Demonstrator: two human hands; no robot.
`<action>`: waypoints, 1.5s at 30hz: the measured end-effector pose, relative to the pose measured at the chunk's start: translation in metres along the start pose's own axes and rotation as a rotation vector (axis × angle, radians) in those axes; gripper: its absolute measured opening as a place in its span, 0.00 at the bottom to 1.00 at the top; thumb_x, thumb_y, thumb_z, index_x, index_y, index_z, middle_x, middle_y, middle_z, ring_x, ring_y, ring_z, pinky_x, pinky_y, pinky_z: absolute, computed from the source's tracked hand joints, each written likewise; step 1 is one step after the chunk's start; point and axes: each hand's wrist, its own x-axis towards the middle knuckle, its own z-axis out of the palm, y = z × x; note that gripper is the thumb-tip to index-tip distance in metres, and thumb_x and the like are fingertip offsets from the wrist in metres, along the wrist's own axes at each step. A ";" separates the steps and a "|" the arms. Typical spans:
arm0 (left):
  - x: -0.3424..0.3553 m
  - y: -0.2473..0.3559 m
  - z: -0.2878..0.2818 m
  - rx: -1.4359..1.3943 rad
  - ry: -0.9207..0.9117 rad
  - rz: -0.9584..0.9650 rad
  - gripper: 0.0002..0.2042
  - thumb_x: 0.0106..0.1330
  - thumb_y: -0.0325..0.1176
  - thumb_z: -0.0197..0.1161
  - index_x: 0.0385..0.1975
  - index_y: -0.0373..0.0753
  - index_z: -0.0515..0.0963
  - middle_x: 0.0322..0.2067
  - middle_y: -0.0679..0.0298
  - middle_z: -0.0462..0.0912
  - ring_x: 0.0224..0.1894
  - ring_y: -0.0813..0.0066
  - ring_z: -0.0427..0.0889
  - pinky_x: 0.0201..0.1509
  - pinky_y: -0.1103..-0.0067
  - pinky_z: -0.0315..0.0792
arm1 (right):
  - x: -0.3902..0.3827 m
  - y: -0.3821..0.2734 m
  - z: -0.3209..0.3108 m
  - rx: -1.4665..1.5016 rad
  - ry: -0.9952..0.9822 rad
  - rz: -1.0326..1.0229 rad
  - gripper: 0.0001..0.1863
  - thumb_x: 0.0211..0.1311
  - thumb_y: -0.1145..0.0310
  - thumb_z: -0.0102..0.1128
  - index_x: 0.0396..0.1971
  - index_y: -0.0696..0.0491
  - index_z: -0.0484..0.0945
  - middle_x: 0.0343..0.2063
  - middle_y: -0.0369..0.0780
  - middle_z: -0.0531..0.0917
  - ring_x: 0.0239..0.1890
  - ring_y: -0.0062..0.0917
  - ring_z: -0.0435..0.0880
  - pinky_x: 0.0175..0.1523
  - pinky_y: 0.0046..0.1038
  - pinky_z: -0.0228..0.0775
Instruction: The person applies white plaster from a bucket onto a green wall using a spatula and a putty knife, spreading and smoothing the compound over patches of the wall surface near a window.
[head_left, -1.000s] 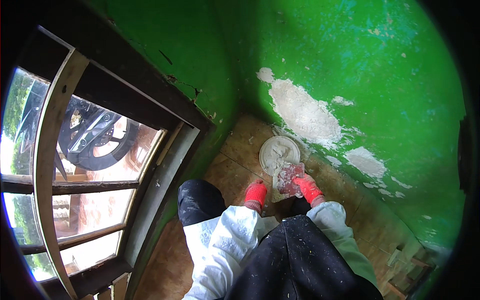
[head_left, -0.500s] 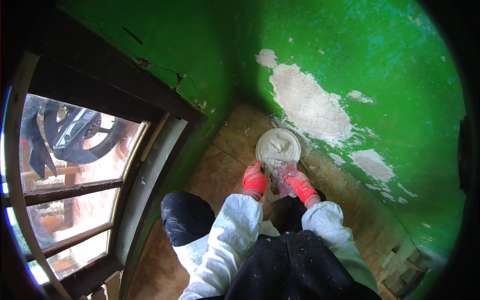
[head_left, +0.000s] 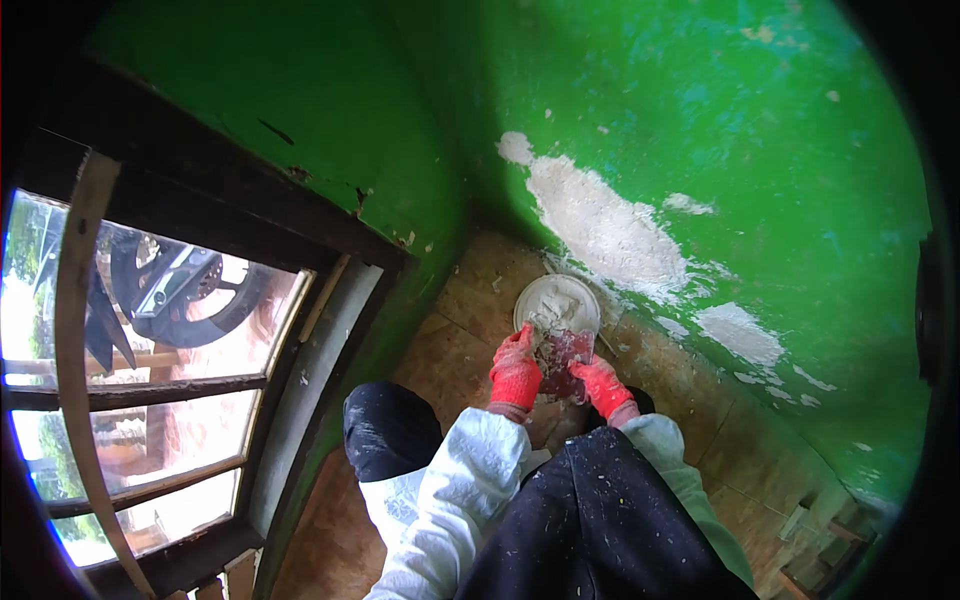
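Observation:
A round tub of white putty stands on the floor in front of me. My right hand, in a red glove, is closed round the near edge of a flat, dull-red board smeared with putty. The board overlaps the tub's near rim. Beside the board's left edge is my left hand, gloved in red too, with its fingers closed and pointing toward the tub. Whatever it grips, if anything, is too small to make out.
Right of the tub rises a green wall with rough white putty patches. A dark-framed window lies to the left, with a wheel beyond the glass. Brown tiles cover the floor. Wooden pieces lie at the lower right.
My left hand has risen slightly beside the board, its fingertips now near the board's upper left corner. The right hand still holds the board. The view has shifted a little.

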 end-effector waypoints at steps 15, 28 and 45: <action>-0.050 0.090 -0.220 -0.300 0.297 0.588 0.19 0.58 0.27 0.50 0.49 0.51 0.73 0.39 0.56 0.79 0.40 0.59 0.79 0.41 0.72 0.74 | -0.098 -0.154 0.080 0.700 -0.106 -0.272 0.21 0.53 0.76 0.49 0.49 0.55 0.69 0.41 0.40 0.78 0.42 0.30 0.79 0.49 0.32 0.72; -0.084 0.141 -0.345 0.470 0.403 1.368 0.09 0.52 0.29 0.54 0.31 0.33 0.73 0.19 0.57 0.73 0.22 0.59 0.75 0.21 0.66 0.67 | -0.177 -0.238 0.108 0.723 0.022 -0.437 0.17 0.52 0.75 0.48 0.45 0.57 0.71 0.35 0.39 0.80 0.33 0.26 0.80 0.40 0.28 0.75; -0.105 0.147 -0.331 -0.476 -0.281 0.586 0.17 0.64 0.42 0.54 0.41 0.33 0.75 0.28 0.65 0.80 0.31 0.77 0.78 0.38 0.82 0.72 | -0.224 -0.265 0.099 0.558 0.300 -0.502 0.12 0.53 0.69 0.56 0.38 0.56 0.75 0.31 0.35 0.79 0.30 0.22 0.78 0.37 0.23 0.72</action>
